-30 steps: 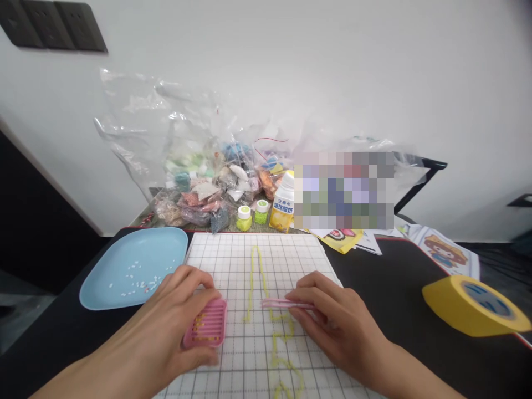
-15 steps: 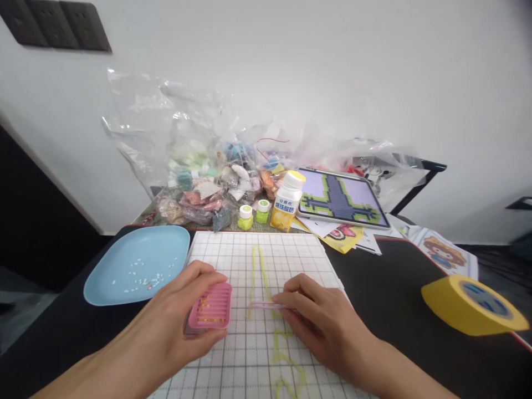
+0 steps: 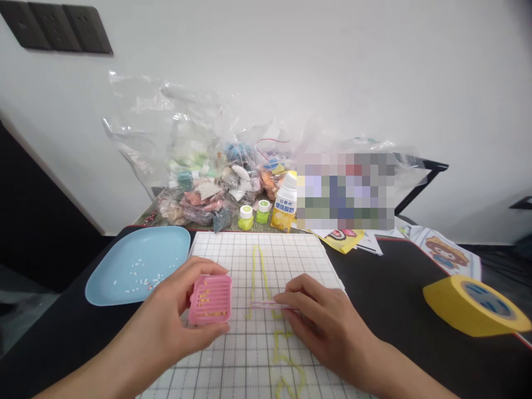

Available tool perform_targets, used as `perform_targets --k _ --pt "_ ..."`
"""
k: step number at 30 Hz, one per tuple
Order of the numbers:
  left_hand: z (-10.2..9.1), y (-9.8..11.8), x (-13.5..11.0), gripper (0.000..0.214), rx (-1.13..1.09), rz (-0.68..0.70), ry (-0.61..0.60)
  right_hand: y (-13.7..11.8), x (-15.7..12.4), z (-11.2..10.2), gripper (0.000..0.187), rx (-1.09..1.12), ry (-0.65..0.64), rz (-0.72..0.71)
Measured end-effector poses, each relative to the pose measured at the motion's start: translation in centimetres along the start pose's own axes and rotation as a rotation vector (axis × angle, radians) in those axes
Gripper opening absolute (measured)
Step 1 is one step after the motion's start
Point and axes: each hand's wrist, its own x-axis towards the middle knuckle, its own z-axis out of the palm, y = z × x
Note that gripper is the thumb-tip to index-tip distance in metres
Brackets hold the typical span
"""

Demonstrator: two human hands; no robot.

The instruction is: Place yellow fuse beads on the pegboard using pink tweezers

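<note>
Black mat (image 3: 382, 288), seemingly; on it tray (image 3: 120, 257), board (image 3: 243, 346), tape (image 3: 446, 307)

Over the last second: left hand (image 3: 174, 302) up and slightly right, bringing the pink ribbed tray (image 3: 211, 299) from lower left of centre closer to mid-frame. Tray's tilt changed; ribbed face now squarer to the viewer. Right hand (image 3: 328, 324) shifted a little left. Tweezers (image 3: 270, 304) went along with it: tips from between the two yellow lines (image 3: 253, 277) to the left-hand one. Tray–tweezers gap narrower.
</note>
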Motion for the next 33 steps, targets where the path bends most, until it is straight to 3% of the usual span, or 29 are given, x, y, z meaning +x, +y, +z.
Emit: perform_targets --k 4,11,16,21,33 --pt "0.5 0.7 -0.2 0.041 -0.284 -0.26 -0.041 -0.1 0.2 -0.3 0.02 0.002 0.136 -0.001" --pt "0.2 1.7 0.1 0.043 -0.441 -0.388 -0.118 0.0 0.2 -0.6 0.016 0.012 0.27 0.05" --pt "-0.1 0.7 0.2 0.045 -0.591 -0.363 -0.133 0.3 0.1 -0.6 0.013 0.014 0.27 0.093" --pt "-0.3 0.5 0.1 0.05 -0.669 -0.38 -0.06 0.4 0.0 -0.5 0.012 -0.004 0.265 0.105" --pt "-1.2 -0.4 0.3 0.042 -0.713 -0.313 -0.195 0.5 0.0 -0.6 0.007 0.006 0.266 0.138"
